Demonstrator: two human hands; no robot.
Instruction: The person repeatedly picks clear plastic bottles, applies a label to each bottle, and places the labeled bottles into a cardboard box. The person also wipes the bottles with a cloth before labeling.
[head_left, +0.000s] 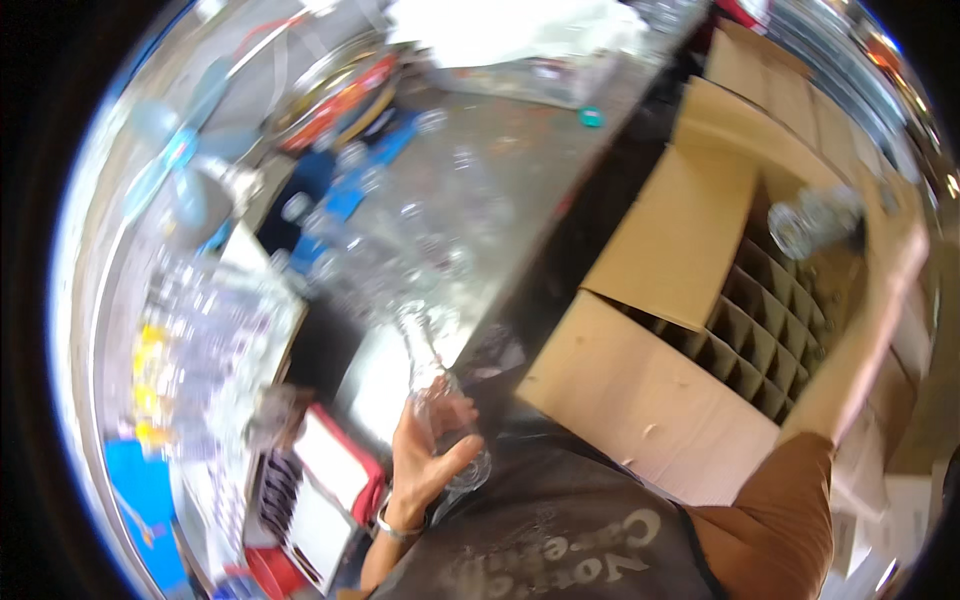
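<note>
My left hand (412, 462) is wrapped round a clear glass bottle (424, 362) in front of my dark apron, its neck tilted away from me towards the metal table (520, 150). At the far right my right hand (896, 222), partly smeared, grips another clear glass bottle (800, 225) lying nearly level. That bottle is over an open cardboard box (650, 390) with a grid of cardboard dividers (765, 335) inside. Several clear glass bottles (410, 250) stand blurred on the table beyond my left hand.
The box's raised flaps (670, 235) stand between the table and its compartments. More glassware (205, 310) fills the left side, near a light blue fan (180, 150). A red-edged case (340, 460) and a red container (275, 572) sit lower left. White sheeting (510, 30) lies at the back.
</note>
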